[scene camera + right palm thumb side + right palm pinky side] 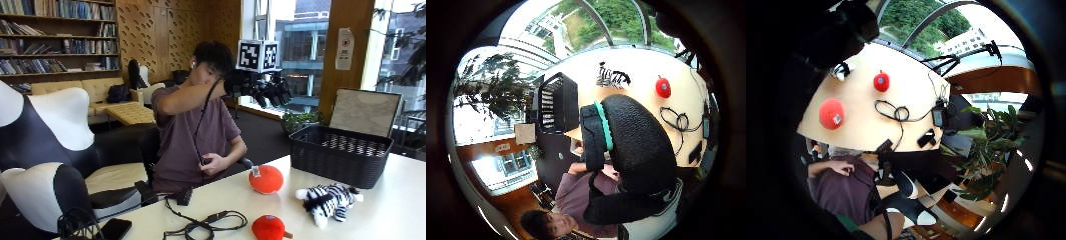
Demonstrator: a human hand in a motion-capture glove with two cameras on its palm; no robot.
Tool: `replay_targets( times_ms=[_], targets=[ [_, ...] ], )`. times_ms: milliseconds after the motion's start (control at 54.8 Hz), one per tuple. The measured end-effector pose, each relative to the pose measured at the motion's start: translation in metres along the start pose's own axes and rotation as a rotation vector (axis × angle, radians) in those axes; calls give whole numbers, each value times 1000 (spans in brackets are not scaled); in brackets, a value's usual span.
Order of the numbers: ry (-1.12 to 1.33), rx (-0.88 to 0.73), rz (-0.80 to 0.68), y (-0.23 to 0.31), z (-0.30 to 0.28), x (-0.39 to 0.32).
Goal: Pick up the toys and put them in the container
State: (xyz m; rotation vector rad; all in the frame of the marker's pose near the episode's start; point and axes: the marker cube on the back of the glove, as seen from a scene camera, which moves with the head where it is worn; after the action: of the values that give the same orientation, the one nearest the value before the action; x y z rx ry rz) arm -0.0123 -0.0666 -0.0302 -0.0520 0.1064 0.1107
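Observation:
Three toys lie on the pale table [393, 210]: an orange-red ball [266, 179] with a tag, a zebra plush [329, 199] on its side, and a small red toy [269, 227] near the front edge. A black mesh basket [339, 152] stands behind them, and nothing shows inside it. My gloved right hand [263, 87] is raised to head height, well above and apart from the toys, fingers hanging relaxed and holding nothing. In the palm views the ball [831, 113], red toy [881, 81] [663, 87], zebra [612, 77] and basket [557, 102] appear far below.
A coiled black cable [206, 222] and a phone [114, 229] lie on the table's near left part. The person's bare left hand [213, 162] rests at the lap. A black-and-white chair [46, 150] stands at the left.

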Motion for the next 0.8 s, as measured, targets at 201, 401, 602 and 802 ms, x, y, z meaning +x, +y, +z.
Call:
replay_targets(
  times_ms=[201,401,602,802],
  targets=[
    [55,-27,-34,-51,11,-42],
    [23,-133,45,-133,76,-62],
    [53,-287,38,-183,178,-80],
    [-13,-370,39,-209,267,-83]
  ],
)
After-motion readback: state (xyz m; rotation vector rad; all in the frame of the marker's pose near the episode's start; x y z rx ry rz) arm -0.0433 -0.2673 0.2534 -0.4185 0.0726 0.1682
